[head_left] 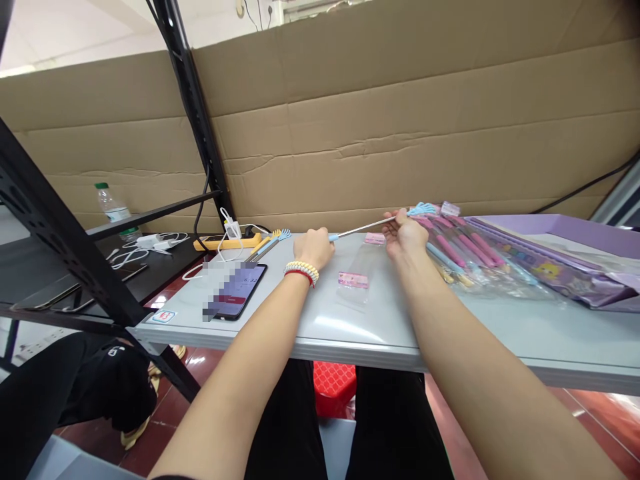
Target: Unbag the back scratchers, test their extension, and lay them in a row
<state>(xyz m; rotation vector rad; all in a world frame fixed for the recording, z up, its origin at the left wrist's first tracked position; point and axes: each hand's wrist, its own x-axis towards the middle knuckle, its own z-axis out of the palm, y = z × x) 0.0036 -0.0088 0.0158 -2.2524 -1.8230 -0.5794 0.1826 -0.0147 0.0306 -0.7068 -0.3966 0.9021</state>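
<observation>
A blue telescopic back scratcher (367, 227) is stretched out between my two hands above the table, its thin metal rod showing. My left hand (314, 248), with a braided bracelet on the wrist, is closed around the handle end. Near the blue claw head (423, 209), my right hand (406, 235) pinches the rod's far end. Below and between the hands lies a clear plastic bag (361, 270) with pink printed bands. To the right are several bagged back scratchers (465, 247) with pink and blue handles. A few unbagged back scratchers (270, 245), yellow and blue, lie left of my left hand.
A phone (243, 293) lies on the grey table (350, 330), with a yellow power strip (227, 242) and white cables behind it. A purple box (590, 230) stands at the right. Black shelf posts (193, 100) and a cardboard wall (400, 113) bound the space.
</observation>
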